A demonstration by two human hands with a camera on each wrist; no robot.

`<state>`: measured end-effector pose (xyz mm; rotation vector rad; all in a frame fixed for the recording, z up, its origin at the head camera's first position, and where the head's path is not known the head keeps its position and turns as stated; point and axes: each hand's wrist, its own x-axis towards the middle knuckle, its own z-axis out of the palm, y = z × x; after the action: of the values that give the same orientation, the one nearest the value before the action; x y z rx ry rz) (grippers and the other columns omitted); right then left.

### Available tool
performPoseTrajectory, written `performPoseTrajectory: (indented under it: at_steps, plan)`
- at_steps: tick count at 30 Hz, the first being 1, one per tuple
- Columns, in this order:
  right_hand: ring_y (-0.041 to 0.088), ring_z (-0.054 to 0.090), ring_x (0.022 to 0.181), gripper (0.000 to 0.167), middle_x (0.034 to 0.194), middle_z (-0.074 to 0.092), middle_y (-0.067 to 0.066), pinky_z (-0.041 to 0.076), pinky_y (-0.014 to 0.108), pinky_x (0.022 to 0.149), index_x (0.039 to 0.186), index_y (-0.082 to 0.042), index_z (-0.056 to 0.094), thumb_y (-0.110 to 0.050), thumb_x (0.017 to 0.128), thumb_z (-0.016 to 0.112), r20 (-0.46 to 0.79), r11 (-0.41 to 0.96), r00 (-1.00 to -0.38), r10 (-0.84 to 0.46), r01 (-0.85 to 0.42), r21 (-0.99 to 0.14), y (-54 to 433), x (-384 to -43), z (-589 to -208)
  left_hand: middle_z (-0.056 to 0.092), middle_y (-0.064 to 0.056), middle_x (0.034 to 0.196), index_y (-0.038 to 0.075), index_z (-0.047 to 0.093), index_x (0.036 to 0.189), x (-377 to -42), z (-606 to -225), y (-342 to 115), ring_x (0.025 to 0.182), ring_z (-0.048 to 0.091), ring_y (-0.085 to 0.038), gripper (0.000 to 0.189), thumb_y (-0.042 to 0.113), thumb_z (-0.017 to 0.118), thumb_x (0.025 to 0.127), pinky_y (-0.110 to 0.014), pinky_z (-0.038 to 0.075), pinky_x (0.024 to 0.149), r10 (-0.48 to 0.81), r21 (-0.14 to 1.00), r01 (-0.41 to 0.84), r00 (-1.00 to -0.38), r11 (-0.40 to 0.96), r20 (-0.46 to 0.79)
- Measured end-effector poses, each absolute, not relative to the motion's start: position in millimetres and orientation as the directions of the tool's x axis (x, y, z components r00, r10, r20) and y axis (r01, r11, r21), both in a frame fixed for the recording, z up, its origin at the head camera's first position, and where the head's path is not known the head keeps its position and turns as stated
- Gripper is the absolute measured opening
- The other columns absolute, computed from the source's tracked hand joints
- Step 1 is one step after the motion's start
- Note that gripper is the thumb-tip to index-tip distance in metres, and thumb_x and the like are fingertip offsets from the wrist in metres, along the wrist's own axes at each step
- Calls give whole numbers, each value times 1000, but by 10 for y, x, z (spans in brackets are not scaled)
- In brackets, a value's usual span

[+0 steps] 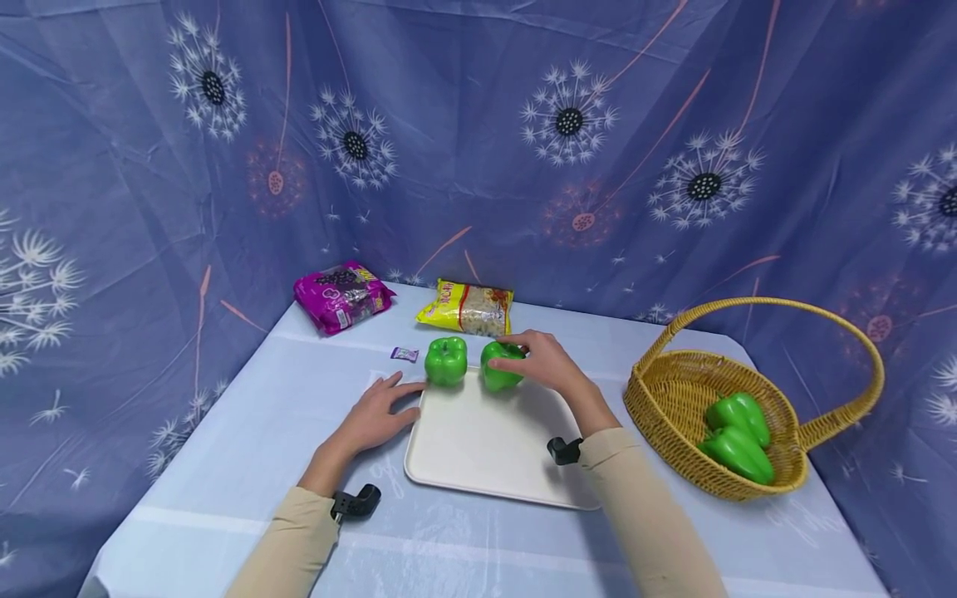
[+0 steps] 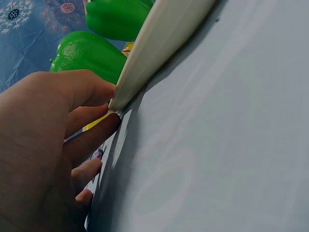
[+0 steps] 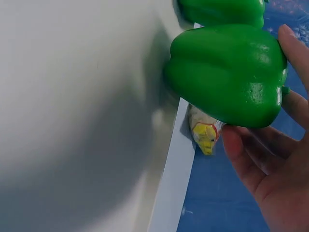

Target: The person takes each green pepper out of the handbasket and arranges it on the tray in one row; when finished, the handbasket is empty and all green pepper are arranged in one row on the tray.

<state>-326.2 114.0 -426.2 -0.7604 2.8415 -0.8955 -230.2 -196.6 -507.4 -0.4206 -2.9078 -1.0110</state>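
Note:
My right hand (image 1: 544, 359) holds a green bell pepper (image 3: 227, 75) between thumb and fingers, over the far edge of a white tray (image 1: 493, 448). A second green bell pepper (image 1: 446, 362) stands at the tray's far left corner, to the left of the first. At the tray's left side rests my left hand (image 1: 380, 411), its fingers extended and spread. In the left wrist view its thumb and fingertips (image 2: 115, 121) are right at the tray's rim.
A wicker basket (image 1: 673, 444) with a tall handle stands at the right, with green bell peppers (image 1: 740, 448) inside. Behind the tray lie a purple bag (image 1: 344, 296), a yellow bag (image 1: 465, 307) and a small purple packet (image 1: 404, 355). A blue patterned curtain (image 1: 463, 149) surrounds the table.

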Motion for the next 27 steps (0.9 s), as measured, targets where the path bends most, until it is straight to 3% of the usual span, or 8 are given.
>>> performPoseTrajectory:
  at_steps: [9,14,18,21,27]
  plan:
    - [16,58,94,71,113,62,0,51,38,79,128,-28,64,-73,73,64,109,728,-881,-461,-446,-521,980,-3241,-4320,35,-23,149,23,56,136,-2302,-5081,-1960,137,24,-46,47,35,60,92,-62,17,110,241,606,263,-963,751,119]
    - [23,56,108,71,121,61,6,48,44,90,131,-24,62,-70,77,62,104,741,-880,-463,-449,-499,953,-3187,-4324,34,-23,149,24,56,137,-2287,-5094,-1931,137,23,-47,47,36,60,92,-63,17,109,245,612,260,-963,747,111]
    - [25,55,112,73,124,60,8,47,45,92,135,-23,58,-70,79,60,96,736,-856,-507,-489,-469,981,-3154,-4314,34,-23,149,24,56,137,-2281,-5095,-1920,137,23,-48,47,36,61,92,-63,18,108,235,614,251,-966,749,109]
    - [24,54,112,77,126,57,8,47,43,91,139,-24,54,-67,77,66,76,722,-834,-547,-515,-462,999,-3138,-4282,34,-24,148,23,57,136,-2279,-5084,-1934,136,24,-49,46,35,61,91,-64,19,108,233,607,256,-965,752,119]
    - [22,51,109,84,126,51,9,47,41,88,144,-23,46,-47,73,81,-5,705,-822,-569,-485,-518,1024,-3113,-4245,35,-25,147,21,57,136,-2278,-5070,-1958,136,26,-48,47,33,62,90,-62,18,109,246,600,280,-959,749,140]
